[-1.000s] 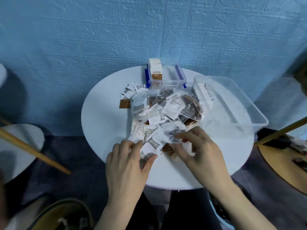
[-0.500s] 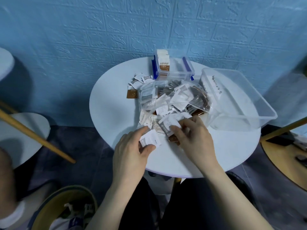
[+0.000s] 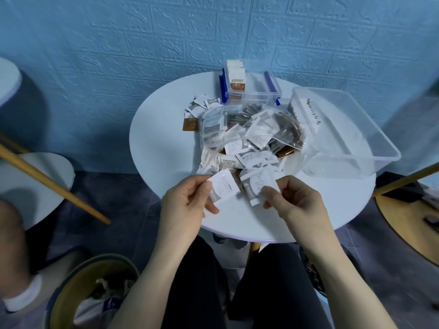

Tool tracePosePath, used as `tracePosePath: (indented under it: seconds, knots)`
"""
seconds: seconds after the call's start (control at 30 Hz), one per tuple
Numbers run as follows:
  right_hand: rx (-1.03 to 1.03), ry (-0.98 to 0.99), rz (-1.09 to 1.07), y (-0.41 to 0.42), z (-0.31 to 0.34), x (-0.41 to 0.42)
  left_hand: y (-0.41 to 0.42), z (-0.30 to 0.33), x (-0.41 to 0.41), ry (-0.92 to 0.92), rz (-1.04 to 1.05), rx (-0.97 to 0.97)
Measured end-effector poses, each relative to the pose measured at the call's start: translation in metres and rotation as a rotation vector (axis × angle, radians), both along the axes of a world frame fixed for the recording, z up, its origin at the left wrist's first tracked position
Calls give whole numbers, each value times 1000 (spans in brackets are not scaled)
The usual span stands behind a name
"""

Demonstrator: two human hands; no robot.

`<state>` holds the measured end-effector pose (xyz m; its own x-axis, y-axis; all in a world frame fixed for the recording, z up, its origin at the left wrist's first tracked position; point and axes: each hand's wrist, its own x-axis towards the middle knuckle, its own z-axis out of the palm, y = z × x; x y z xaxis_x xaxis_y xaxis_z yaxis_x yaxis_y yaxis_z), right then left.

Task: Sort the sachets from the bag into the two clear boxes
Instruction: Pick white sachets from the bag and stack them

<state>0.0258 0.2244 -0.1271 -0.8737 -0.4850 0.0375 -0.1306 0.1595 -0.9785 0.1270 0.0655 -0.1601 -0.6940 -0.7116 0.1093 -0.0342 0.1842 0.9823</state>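
Note:
A clear plastic bag (image 3: 268, 129) full of white and brown sachets lies open at the middle of the round white table (image 3: 166, 138). My left hand (image 3: 187, 205) pinches one white sachet (image 3: 223, 187) above the table's near edge. My right hand (image 3: 294, 198) pinches a small stack of white sugar sachets (image 3: 257, 184) beside it. A small clear box with blue clips (image 3: 251, 91) stands at the back, holding upright sachets. A large clear box (image 3: 344, 129) sits at the right, tilted on the table's edge.
A few loose sachets (image 3: 197, 110) lie left of the bag. A wooden stick (image 3: 47, 179) slants across another round table at the left. A bin (image 3: 92, 293) with rubbish stands on the floor below. A blue wall is close behind.
Both hands have drawn back from the pile toward me, each lifting white sachets. The view has shifted a little to the left.

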Motion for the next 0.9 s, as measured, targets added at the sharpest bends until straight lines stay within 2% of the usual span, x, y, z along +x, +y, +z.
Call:
tracePosePath:
  seconds: [0.33,0.53,0.63,0.7,0.83,0.9]
  knots:
    - [-55,-129,97,6,-8,2,4,8,4,-55,-85,-34]
    - [-46,-92,99,5,-12,4,5,11,6,-22,-164,20]
    - [-57,-60,75,6,-12,3,4,10,7,-23,-135,-1]
    - [-35,89,35,8,-12,4,3,8,7,-59,-96,-62]
    - [290,805,-2,11,-19,11,1,6,5,-104,-31,-142]
    - [383,911,92,13,-25,15,0,5,6,-127,4,-243]
